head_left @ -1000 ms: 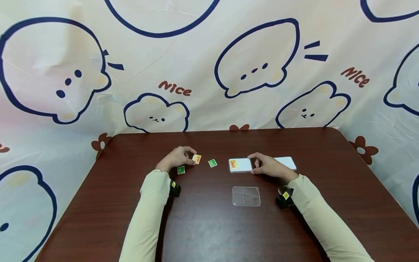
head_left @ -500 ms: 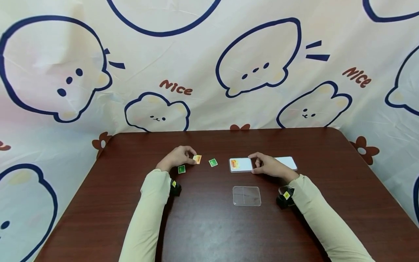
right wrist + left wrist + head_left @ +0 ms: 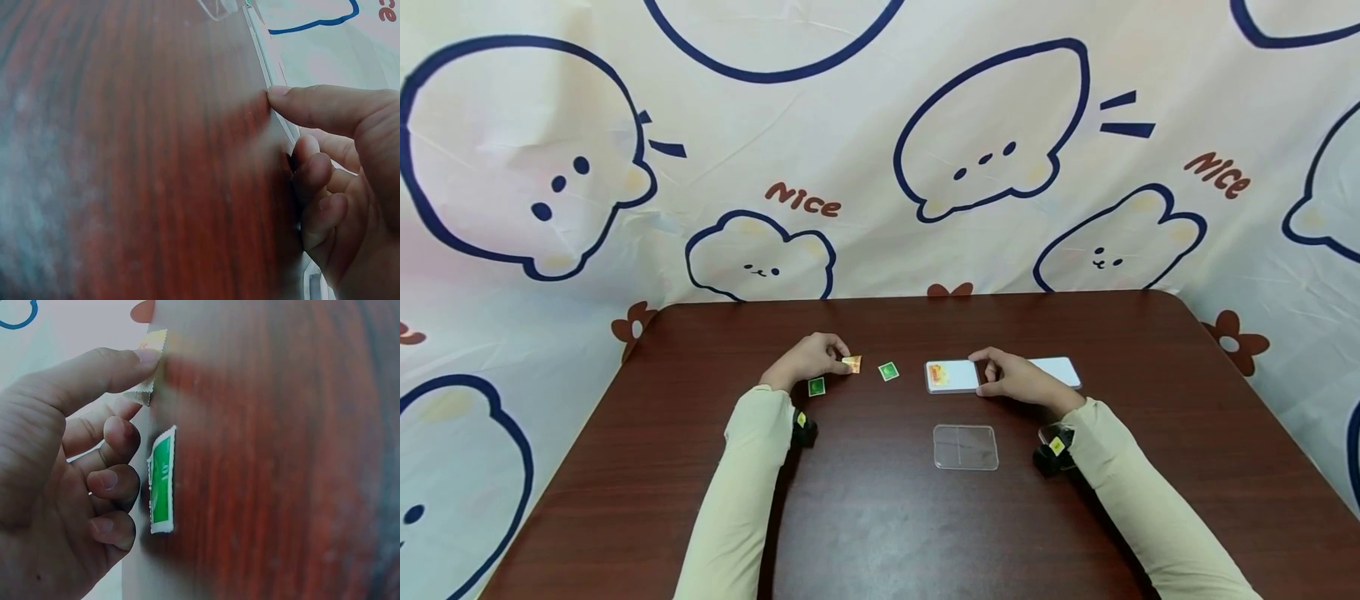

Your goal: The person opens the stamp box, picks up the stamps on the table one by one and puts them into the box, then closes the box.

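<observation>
Between thumb and index finger, my left hand [image 3: 811,357] pinches a small yellow-orange stamp [image 3: 852,364]; its serrated edge shows in the left wrist view [image 3: 161,340]. One green stamp [image 3: 816,387] lies on the table just below that hand, and another green stamp [image 3: 889,371] lies to its right. My right hand [image 3: 1017,382] grips a flat white case [image 3: 958,377] by its right end, thumb on the near edge and index finger at the far edge. A yellow-orange stamp [image 3: 937,375] rests on the case's left part. The palm side of the case is hidden.
A second flat white piece [image 3: 1058,372] lies behind the right hand, partly covered by it. Nearer, a clear plastic lid or tray [image 3: 966,447] sits on the dark wooden table [image 3: 880,525]. A patterned cloth [image 3: 865,150] hangs behind the table's far edge.
The yellow-orange stamp in my left hand has tilted slightly and looks flatter. Both hands and the other things stay almost where they were; the head view shifts a little.
</observation>
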Motion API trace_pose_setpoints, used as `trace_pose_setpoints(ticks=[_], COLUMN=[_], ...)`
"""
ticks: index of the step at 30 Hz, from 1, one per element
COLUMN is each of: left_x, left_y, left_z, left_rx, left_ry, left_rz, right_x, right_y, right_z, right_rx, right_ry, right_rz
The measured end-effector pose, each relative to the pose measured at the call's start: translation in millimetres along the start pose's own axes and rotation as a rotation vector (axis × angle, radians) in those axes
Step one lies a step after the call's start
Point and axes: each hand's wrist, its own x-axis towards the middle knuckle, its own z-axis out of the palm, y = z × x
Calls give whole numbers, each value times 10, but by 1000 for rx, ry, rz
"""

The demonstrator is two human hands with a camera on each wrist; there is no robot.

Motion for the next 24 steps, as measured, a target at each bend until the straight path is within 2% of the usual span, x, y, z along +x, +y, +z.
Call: trace_pose_setpoints(ticks=[12, 24], left_x=[-7, 38], left_y=[52, 261], left_z=[8, 79], left_rx=[-12, -42], left_ry=[16, 17], left_rz=[19, 81], right_x=[-5, -3], right_y=[-6, 15], right_z=[1, 6], right_rx=[-2, 21], right_ry=[6, 1], right_rz=[-7, -17])
